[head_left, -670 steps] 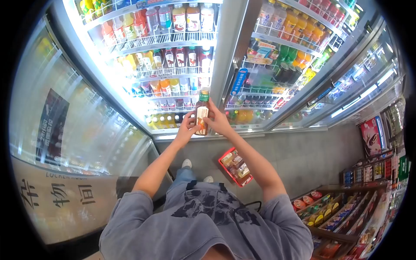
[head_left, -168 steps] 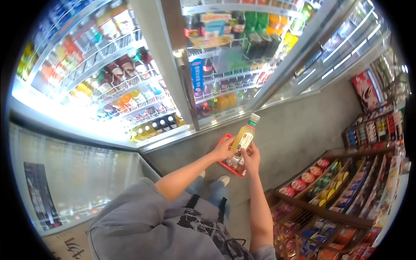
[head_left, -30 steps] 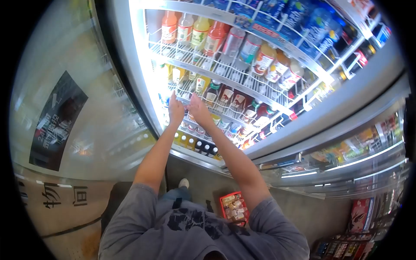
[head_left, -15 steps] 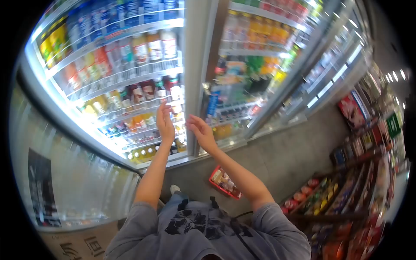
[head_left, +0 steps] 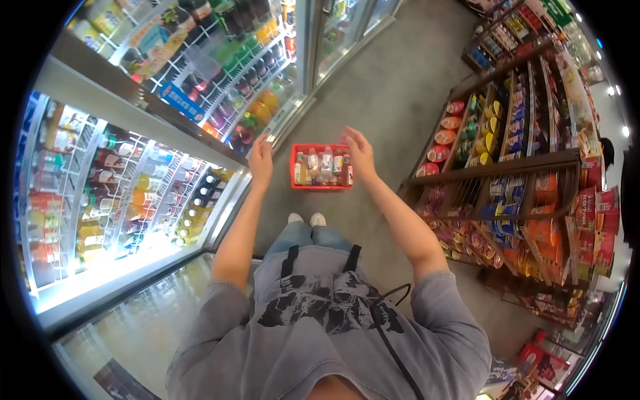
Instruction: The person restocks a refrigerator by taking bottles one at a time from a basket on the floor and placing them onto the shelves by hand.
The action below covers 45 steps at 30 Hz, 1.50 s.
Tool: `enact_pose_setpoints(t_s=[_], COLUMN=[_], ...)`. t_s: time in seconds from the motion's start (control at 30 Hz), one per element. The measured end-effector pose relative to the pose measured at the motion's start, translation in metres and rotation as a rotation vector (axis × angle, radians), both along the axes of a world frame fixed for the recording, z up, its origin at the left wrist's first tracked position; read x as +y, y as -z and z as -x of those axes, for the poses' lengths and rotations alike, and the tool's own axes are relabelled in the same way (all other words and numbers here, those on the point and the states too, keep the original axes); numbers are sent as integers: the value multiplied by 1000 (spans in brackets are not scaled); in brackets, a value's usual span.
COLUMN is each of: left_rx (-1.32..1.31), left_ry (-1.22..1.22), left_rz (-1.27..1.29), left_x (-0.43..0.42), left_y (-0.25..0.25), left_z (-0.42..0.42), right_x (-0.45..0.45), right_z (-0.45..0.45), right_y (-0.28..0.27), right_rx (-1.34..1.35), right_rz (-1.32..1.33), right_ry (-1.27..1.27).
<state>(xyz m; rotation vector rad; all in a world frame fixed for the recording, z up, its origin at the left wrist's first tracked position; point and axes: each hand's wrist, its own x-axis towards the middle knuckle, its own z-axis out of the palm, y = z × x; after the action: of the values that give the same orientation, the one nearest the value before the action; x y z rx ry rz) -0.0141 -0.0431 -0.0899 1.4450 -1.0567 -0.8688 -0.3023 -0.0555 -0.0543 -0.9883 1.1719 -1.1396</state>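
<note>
Both left hand [head_left: 261,164] and right hand [head_left: 361,151] are being held open, empty; bottles [head_left: 326,165] are being carried by the red basket [head_left: 323,187] on the floor [head_left: 390,90], its right edge nearest the right hand.

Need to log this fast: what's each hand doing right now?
Left hand: open, holding nothing.
Right hand: open, holding nothing.
</note>
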Motion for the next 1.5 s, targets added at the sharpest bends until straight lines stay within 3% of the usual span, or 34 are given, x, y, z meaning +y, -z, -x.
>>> enact_pose_setpoints(t_s=[0.1,0.2,0.33,0.4,0.57,0.67,0.83,0.93,1.07,1.17,1.33,1.43,1.5], left_rx=[-116,-132,-153,54,-98,-205,-337,-245,-268,-195,-160,-149,-55], left_ry=[155,200,259,220,165,145,198,144,99,105,166,127,-31], left_rz=[-110,-169,-352,-519,-631,-674,-753,-711,-766,-817,-799,-842,-895], left_x=[-6,-1,25,42,59,49,13,1,-18,-29,-29,-27,-29], left_y=[51,97,163,195,323,373,440,496,545,581,651,673,677], left_z=[20,44,71,87,97,88,71,61,53,49,47,51,56], right_x=[9,20,44,56,66,60,29,1,-11,-25,-46,-41,-32], right_z=[33,76,99,108,111,82,50,18,-25,-55,-90,-108,-118], right_y=[54,151,224,258,353,394,474,493,570,615,671,719,741], right_rx=[13,295,184,269,270,176,324,260,119,168,482,615,672], right_rz=[-35,-37,-211,-335,-492,-535,-520,-537,-485,-455,-416,-383,-394], right_ry=[117,173,239,206,190,240,17,-28,-45,-122,-236,-236,-241])
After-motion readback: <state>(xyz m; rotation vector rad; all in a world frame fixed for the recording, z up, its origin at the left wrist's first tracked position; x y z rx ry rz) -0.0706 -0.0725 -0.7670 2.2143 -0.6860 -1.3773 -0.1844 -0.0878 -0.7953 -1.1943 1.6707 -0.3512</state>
